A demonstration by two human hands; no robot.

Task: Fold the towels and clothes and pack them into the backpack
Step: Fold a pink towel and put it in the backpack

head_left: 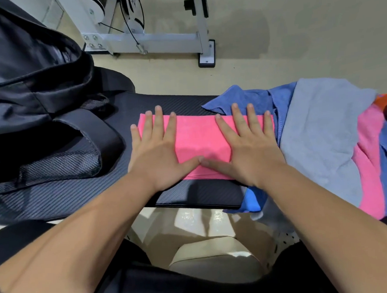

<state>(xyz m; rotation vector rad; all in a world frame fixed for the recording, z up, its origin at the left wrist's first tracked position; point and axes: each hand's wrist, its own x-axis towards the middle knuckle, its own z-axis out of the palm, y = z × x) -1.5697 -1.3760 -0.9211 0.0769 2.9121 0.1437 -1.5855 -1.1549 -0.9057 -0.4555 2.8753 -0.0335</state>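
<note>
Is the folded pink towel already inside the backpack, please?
No, the folded pink towel lies on the black bench under both flat hands, beside the backpack.

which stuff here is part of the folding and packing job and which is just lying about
Part of the job:
- folded pink towel, pressed flat under left hand and right hand
- black fabric backpack
- unfolded pile: dark blue towel, light grey-blue towel, second pink cloth

Just lying about:
- white metal machine frame on the floor
- black padded bench, only the work surface

Quantity in view: one folded pink towel [201,138]; one black backpack [34,87]; one padded bench [78,192]; two hands; at least four unfolded cloths piled at right.
</note>
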